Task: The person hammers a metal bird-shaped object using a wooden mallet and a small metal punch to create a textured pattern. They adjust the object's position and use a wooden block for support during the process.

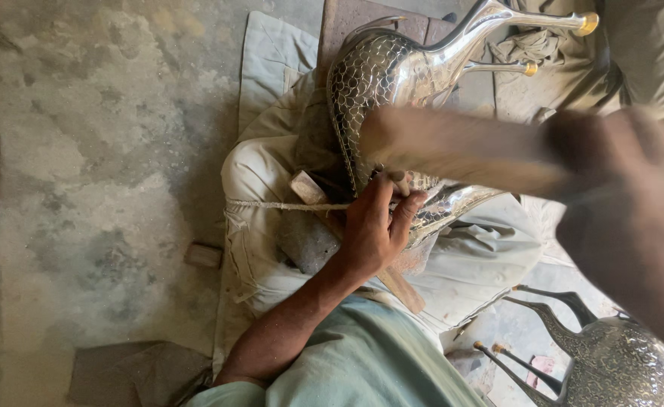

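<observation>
Fingers [392, 197] of the left hand [373, 230] pinch a small tool against the scale-patterned silver metal animal figure [392, 75] lying across cream cloth [271, 53] on bare concrete floor [98, 151], while the blurred right hand [633, 203] clenches a wooden mallet [452, 147].

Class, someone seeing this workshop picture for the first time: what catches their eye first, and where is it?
The shiny silver animal figure with scale engraving, centre top, lying across the person's lap. The left hand steadies it, and the blurred right hand swings a wooden mallet at it. A second figure lies bottom right.
</observation>
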### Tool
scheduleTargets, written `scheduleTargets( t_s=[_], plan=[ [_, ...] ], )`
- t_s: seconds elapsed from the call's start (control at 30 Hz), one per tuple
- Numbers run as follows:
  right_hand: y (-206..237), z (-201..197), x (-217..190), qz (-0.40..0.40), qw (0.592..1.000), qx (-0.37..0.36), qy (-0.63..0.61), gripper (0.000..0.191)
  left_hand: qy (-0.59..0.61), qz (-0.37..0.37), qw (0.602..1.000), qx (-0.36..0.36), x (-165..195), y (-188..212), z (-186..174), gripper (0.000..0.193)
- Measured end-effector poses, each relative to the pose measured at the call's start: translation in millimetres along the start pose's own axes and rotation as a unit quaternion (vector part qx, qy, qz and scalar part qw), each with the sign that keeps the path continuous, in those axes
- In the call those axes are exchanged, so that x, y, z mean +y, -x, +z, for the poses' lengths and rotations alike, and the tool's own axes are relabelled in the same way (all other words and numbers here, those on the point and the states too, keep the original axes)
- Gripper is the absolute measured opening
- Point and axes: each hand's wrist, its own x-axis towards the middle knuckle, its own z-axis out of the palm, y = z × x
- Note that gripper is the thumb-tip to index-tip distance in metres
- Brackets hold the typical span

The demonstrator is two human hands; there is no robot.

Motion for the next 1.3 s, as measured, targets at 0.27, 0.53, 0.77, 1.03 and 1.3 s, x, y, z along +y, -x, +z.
scheduleTargets(
  t_s=[0.27,0.53,0.77,1.03,1.3],
  plan=[
    [5.7,17.1,3.5,0.01,0.985,0.083,-0.153,0.032,0.038,-0.038,0.999,-0.006,2.5,0.5,-0.1,0.025],
    [-5.6,7.1,7.3,-0.058,0.998,0.0,-0.022,0.05,0.038,-0.019,0.999,-0.011,14.9,-10.0,-5.9,0.026],
    [-7.0,4.3,-1.0,-0.007,0.998,-0.035,-0.043,0.041,0.021,-0.05,0.998,-0.008,14.7,-7.9,-6.7,0.023],
    [-16.2,-4.2,-1.1,-0.069,0.997,0.008,-0.031,0.048,0.03,-0.03,0.999,-0.018,15.6,-9.1,-6.5,0.021],
    [-16.3,-8.9,-7.0,-0.03,0.996,-0.07,0.039,0.046,0.031,-0.042,0.998,-0.026,14.1,-9.1,-5.1,0.021]
  ],
)
